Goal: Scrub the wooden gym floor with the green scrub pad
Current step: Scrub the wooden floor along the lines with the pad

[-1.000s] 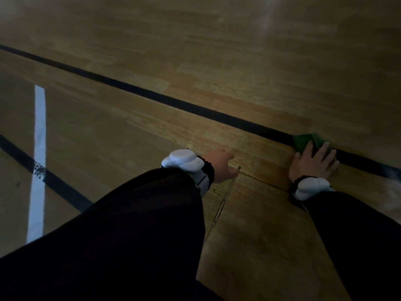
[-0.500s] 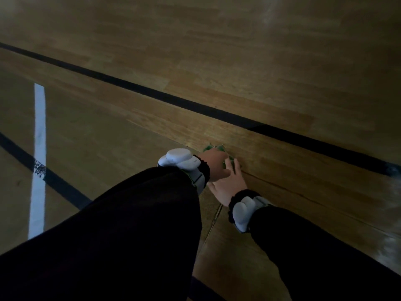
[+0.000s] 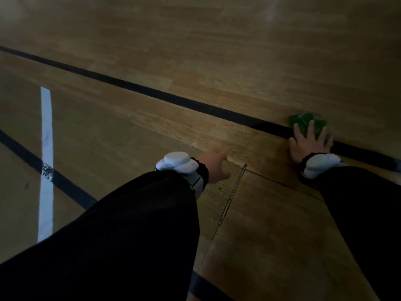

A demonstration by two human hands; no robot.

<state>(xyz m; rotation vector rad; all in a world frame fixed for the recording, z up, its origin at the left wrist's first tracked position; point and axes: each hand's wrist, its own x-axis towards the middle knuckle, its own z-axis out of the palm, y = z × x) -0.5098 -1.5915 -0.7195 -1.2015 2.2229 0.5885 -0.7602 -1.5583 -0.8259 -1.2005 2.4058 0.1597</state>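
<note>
Seen from the head camera, looking down in dim light: a wooden gym floor (image 3: 217, 61) of pale planks fills the view, crossed by a long black court line (image 3: 152, 93) running from upper left to lower right. At the right, the right hand (image 3: 310, 140) lies flat with its fingers (image 3: 309, 129) spread, pressing down on the green scrub pad (image 3: 303, 121); the pad rests on the floor right at the black line, its far half showing beyond the fingertips. It is a flat press rather than a closed grasp around the pad. The left hand (image 3: 213, 166) is planted on the floor near the middle, well apart from the pad, holding nothing; its fingers are partly hidden, so their exact pose is unclear, but it appears to be propping up the person's weight. Both wrists wear white bands and dark sleeves. A white line (image 3: 46, 148) and a second black line (image 3: 26, 157) cross at the left, and a floor seam (image 3: 230, 203) runs between the arms. The scrubbing stroke appears to be under way on the line itself. The next move likely calls for firm downward pressure while sliding the pad back across the boards, with the left hand as the brace.
</note>
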